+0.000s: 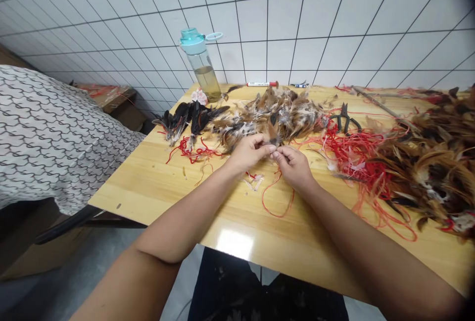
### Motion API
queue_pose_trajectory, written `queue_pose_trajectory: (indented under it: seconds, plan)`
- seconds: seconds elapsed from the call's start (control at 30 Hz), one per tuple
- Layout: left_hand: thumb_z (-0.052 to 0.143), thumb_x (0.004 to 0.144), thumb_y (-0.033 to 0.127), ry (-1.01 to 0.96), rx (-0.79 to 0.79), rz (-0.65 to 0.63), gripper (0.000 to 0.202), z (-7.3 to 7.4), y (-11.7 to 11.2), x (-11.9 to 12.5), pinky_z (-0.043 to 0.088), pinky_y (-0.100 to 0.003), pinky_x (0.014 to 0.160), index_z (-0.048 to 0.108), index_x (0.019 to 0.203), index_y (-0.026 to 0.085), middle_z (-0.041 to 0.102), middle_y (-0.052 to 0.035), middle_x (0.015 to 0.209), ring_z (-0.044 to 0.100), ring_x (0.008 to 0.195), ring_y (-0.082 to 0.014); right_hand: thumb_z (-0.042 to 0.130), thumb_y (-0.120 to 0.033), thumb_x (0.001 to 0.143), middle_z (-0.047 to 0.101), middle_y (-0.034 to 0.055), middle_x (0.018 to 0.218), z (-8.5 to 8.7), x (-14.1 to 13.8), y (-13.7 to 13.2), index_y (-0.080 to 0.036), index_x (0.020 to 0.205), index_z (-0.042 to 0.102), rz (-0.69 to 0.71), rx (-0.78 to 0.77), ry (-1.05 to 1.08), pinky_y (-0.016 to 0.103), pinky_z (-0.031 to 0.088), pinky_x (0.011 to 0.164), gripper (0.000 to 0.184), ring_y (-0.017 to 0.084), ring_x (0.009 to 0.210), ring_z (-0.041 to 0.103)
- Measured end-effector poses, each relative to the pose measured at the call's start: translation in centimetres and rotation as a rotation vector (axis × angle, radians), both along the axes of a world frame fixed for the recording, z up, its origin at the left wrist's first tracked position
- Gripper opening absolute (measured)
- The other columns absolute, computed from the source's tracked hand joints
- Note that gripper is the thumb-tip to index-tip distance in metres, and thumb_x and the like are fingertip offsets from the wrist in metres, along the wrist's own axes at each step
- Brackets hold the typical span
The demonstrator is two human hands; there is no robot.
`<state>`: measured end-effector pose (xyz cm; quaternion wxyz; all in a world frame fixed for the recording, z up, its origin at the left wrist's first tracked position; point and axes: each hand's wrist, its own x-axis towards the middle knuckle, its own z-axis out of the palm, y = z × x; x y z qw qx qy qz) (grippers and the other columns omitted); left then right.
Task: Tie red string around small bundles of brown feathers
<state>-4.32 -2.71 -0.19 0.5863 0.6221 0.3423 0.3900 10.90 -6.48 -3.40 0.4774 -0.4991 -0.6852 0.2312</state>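
My left hand [253,152] pinches a small brown and dark feather bunch [273,135], its tips pointing up and away from me. Close against it, my right hand [293,162] is closed with thumb and finger together at the base of the bunch. A red string [276,214] hangs from between the hands and loops on the wooden table; its upper end is hidden by the fingers. Just beyond both hands lies a heap of brown and white feathers [285,108].
Red strings [352,153] and black-handled pliers [346,119] lie to the right, beside a large feather pile [438,162]. Black feather bunches [200,115] and a water bottle [206,71] are at the left. A red-and-white marker [261,84] lies by the tiled wall.
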Motion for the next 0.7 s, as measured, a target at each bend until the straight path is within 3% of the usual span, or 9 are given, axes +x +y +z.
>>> queue_pose_trajectory:
  seconds: [0.33, 0.43, 0.57, 0.7]
  plan:
    - [0.078, 0.067, 0.034, 0.157, 0.187, 0.081, 0.029, -0.2, 1.1, -0.8, 0.041, -0.024, 0.065, 0.056, 0.063, 0.015, 0.056, 0.0011, 0.07, 0.051, 0.07, -0.0111, 0.056, -0.032, 0.085, 0.066, 0.0026, 0.073, -0.1, 0.1, 0.3, -0.021, 0.078, 0.067, 0.07, -0.078, 0.076, 0.03, 0.046, 0.07, 0.017, 0.017, 0.072, 0.059]
    - [0.079, 0.067, 0.033, 0.157, 0.2, 0.075, 0.03, 0.0, 0.9, -0.8, 0.041, -0.024, 0.065, 0.056, 0.061, 0.015, 0.056, 0.0007, 0.07, 0.05, 0.069, -0.0109, 0.058, -0.034, 0.083, 0.065, 0.0024, 0.072, 0.0, 0.1, 0.3, -0.021, 0.072, 0.066, 0.07, -0.093, 0.108, 0.031, 0.046, 0.071, 0.019, 0.017, 0.072, 0.058]
    - [0.074, 0.074, 0.034, 0.08, 0.156, 0.048, 0.021, 0.6, 0.8, -1.0, 0.043, -0.025, 0.067, 0.064, 0.073, 0.015, 0.06, -0.0011, 0.074, 0.053, 0.069, -0.0117, 0.056, -0.039, 0.084, 0.061, 0.0013, 0.07, 0.3, 0.2, 0.2, -0.021, 0.069, 0.064, 0.006, -0.116, 0.185, 0.031, 0.044, 0.072, 0.025, 0.017, 0.072, 0.055]
    - [0.066, 0.08, 0.023, 0.185, 0.399, 0.282, 0.011, 1.4, 1.6, -2.3, 0.044, -0.026, 0.071, 0.07, 0.089, 0.017, 0.062, -0.0037, 0.087, 0.054, 0.074, -0.0121, 0.054, -0.044, 0.085, 0.051, -0.002, 0.062, 0.4, 0.4, 0.2, -0.021, 0.072, 0.061, -0.084, -0.179, 0.328, 0.028, 0.04, 0.063, 0.027, 0.014, 0.062, 0.046]
